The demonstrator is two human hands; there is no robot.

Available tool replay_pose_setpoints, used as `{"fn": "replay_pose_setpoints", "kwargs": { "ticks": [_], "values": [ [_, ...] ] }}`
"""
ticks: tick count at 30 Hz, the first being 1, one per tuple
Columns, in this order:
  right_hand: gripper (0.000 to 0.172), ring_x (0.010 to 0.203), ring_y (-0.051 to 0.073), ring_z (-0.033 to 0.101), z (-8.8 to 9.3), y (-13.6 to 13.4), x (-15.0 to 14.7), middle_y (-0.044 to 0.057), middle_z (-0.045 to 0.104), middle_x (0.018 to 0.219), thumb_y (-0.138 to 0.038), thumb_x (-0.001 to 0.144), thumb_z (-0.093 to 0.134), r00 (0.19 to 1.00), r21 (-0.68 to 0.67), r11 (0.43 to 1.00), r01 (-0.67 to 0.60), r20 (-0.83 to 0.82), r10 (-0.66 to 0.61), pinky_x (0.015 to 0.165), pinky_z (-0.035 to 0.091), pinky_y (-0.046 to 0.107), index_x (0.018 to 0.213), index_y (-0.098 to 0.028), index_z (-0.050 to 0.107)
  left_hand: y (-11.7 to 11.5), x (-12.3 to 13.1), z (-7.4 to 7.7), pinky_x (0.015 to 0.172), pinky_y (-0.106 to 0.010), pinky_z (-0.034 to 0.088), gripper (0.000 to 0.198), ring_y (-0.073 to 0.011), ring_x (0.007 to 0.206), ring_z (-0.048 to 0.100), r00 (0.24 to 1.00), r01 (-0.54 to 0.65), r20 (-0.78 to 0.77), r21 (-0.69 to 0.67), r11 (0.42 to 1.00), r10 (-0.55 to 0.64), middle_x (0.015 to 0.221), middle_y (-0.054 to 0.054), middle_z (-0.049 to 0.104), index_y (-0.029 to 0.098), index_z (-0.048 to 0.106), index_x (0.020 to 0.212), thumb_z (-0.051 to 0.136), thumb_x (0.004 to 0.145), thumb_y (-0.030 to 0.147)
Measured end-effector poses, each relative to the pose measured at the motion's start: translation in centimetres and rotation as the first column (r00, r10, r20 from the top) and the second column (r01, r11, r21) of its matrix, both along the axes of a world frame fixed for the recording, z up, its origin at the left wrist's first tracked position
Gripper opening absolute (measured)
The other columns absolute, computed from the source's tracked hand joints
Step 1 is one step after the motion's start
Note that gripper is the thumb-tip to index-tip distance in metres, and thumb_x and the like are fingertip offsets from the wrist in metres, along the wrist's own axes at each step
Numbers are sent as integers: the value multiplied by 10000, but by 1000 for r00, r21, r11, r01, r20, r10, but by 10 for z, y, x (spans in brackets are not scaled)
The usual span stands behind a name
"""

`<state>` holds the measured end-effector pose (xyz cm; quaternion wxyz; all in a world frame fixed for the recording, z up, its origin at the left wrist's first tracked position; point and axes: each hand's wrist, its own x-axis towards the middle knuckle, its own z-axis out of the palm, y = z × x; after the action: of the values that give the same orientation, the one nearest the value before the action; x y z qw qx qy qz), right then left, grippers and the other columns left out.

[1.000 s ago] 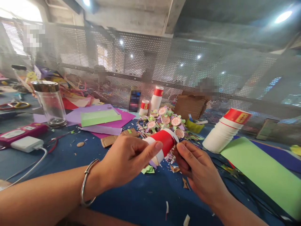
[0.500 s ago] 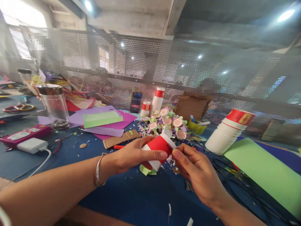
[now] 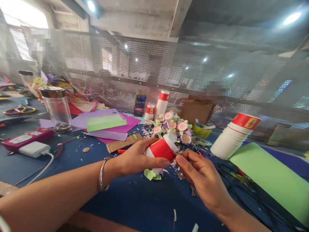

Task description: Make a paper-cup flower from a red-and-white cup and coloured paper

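Note:
My left hand [image 3: 138, 158] is wrapped round a red and white paper cup [image 3: 161, 150], held on its side just above the blue table [image 3: 135, 203]. My right hand [image 3: 201, 180] is closed right beside the cup's rim, thumb and fingers pinched together; what they pinch is too small to make out. Paper scraps and a green snippet [image 3: 151, 175] lie under the cup. A silver bangle [image 3: 103, 174] sits on my left wrist.
Behind the cup lies a pile of cut cup discs [image 3: 172, 125] and shreds. A tilted stack of paper cups [image 3: 233, 135] and a green sheet [image 3: 270, 178] are at right. Coloured paper [image 3: 106, 122], a glass jar [image 3: 56, 109], a charger [image 3: 33, 149] and scissors [image 3: 19, 110] are at left.
The cup and both hands have dropped slightly toward the table, and my left thumb has slid along the cup's side. My right fingers have closed in on the rim.

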<state>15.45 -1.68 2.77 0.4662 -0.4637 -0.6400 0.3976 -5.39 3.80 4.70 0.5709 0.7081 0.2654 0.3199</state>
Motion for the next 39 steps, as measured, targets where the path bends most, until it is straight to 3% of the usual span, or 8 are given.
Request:
{"fn": "replay_pose_setpoints", "kwargs": {
  "ticks": [7,15,23,30,36,39],
  "values": [
    [406,513,82,249,1,-2,1,-75,305,611,-567,921,600,1000,-19,1000,-4,6,5,442,177,242,754,-203,532,3,-1,0,556,-216,389,521,-92,650,503,999,-2,-48,19,1000,3,805,-6,598,106,627,1101,809,745,441],
    [392,521,84,255,-1,-2,1,-73,321,618,-558,924,601,1000,-28,999,-24,3,25,440,183,238,771,-203,540,4,-1,-2,572,-222,425,524,-112,687,547,990,110,-86,-69,992,-115,855,-18,610,140,599,1161,788,765,425],
    [355,525,84,251,0,-3,3,-73,331,625,-529,937,599,999,-31,998,-45,-27,44,447,180,242,803,-205,544,3,3,-4,620,-240,441,488,-118,709,556,996,89,37,-135,987,-85,878,-40,627,115,612,1137,786,762,374],
    [373,514,85,247,1,-4,0,-68,342,608,-523,936,602,999,-10,999,-40,4,40,432,168,244,759,-204,525,2,3,-11,648,-255,441,578,-113,710,543,988,150,-28,-69,986,-153,894,-22,617,152,580,1234,798,765,411],
    [397,492,83,239,1,-2,-1,-75,326,588,-548,930,593,999,-12,1000,-27,30,27,413,163,240,740,-211,502,4,1,-12,670,-270,455,577,-125,730,553,987,138,-79,-46,989,-142,919,-27,631,159,579,1238,786,771,427],
    [388,486,83,261,4,-4,-2,-71,346,587,-546,927,595,998,12,1000,-5,61,4,409,176,239,747,-212,517,3,1,-8,709,-286,475,685,-144,782,572,992,95,-84,-3,995,-95,963,-42,632,156,511,1317,813,745,382]
  ]
}}
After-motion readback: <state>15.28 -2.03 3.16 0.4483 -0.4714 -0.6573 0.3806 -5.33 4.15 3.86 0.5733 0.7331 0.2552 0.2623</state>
